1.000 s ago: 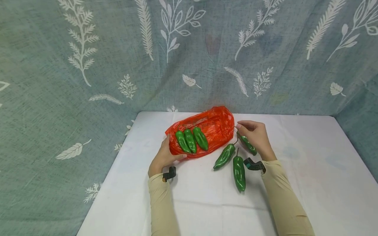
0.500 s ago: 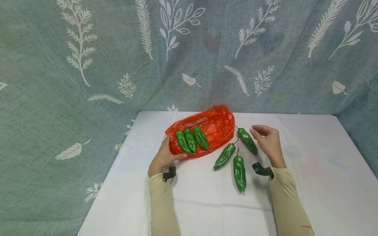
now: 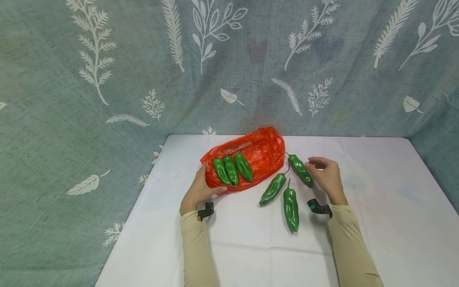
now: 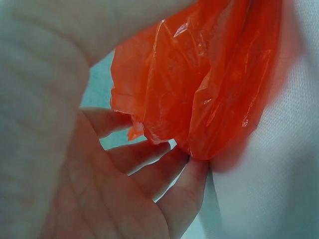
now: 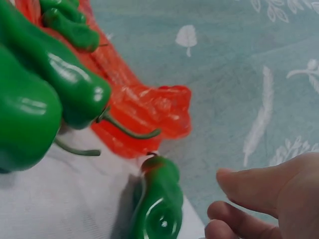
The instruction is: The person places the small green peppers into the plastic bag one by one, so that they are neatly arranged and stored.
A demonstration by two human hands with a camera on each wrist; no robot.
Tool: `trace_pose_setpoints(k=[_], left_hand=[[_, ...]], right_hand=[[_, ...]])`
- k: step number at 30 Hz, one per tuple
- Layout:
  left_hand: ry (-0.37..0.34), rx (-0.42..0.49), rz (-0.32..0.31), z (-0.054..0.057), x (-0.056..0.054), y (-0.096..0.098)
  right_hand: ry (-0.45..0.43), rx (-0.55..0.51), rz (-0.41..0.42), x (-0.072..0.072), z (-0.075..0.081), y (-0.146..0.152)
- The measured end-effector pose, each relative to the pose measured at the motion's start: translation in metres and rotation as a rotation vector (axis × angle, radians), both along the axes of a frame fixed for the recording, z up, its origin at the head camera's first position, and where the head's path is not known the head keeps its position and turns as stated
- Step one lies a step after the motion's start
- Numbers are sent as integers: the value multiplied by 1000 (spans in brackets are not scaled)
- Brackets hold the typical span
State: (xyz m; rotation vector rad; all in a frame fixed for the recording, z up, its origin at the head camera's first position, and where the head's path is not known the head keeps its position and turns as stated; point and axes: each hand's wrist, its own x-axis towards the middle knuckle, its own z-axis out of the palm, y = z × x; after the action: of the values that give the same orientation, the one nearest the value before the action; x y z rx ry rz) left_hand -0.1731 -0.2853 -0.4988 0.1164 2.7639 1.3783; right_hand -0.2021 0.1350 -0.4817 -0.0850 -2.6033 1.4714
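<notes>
A red plastic bag [image 3: 265,155] lies spread at the back of the table, with three glossy green peppers [image 3: 231,170] side by side on its left part. My left hand [image 3: 197,193] holds the bag's left end, thumb at the near side; the left wrist view shows fingertips against the crinkled red plastic [image 4: 194,84]. Beside the bag's right end lies a green pepper [image 3: 300,170], also seen in the right wrist view as a pepper [image 5: 160,199] standing apart from the fingers. My right hand [image 3: 327,178] hovers just right of it, fingers loosely bent, holding nothing.
Two more green peppers lie nearer me, one slanted [image 3: 273,189] and one pointing toward me [image 3: 291,210]. A white cloth [image 3: 251,259] covers the table. Behind it hangs a grey-green leaf-patterned curtain [image 3: 229,115].
My right hand has drawn away to the right from the pepper by the bag's right end, then settled slightly nearer me. The left hand and bag have stayed in place.
</notes>
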Motion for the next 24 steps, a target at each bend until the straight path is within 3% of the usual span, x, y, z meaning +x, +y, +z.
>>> trace_pose_setpoints(k=[6, 11, 24], left_hand=[[53, 41, -34, 1, -2, 2], [23, 18, -11, 2, -1, 2], [19, 17, -14, 2, -2, 3]], right_hand=[[-69, 16, 16, -3, -8, 1], [-144, 14, 14, -6, -9, 0], [-160, 23, 101, -8, -17, -2]])
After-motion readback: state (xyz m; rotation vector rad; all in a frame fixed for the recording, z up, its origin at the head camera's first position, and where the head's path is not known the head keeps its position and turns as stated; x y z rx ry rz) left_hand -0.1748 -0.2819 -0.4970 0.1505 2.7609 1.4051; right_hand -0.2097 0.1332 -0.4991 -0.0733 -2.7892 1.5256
